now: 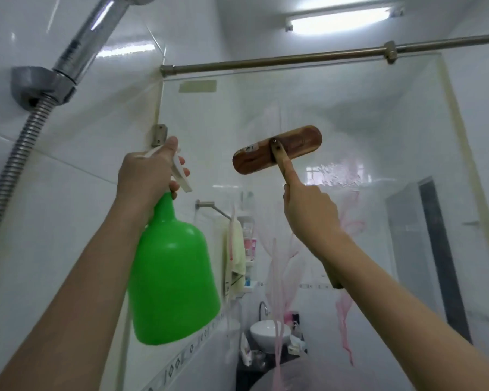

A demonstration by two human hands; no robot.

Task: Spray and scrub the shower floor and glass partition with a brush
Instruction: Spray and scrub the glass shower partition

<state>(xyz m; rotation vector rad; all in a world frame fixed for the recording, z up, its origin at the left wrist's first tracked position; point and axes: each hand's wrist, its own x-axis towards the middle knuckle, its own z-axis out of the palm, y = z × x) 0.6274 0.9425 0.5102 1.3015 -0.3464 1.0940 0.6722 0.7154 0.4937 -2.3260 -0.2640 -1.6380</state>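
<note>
My left hand (146,173) grips the white trigger head of a green spray bottle (172,277), raised at the left of the glass partition (378,122). The nozzle points at the glass. My right hand (308,210) holds the wooden handle of a scrub brush (277,149), with my index finger stretched up along the handle. The brush's brown wooden back faces me and its head lies against the upper glass, tilted up to the right. Pink streaks and a hazy film show on the glass around the brush. The shower floor is out of sight.
A chrome shower head and holder (48,80) with a ribbed hose (12,170) hang at the upper left on the white tiled wall. A metal rod (294,59) runs along the top of the glass. Through the glass I see a washbasin (268,333), towel and shelf.
</note>
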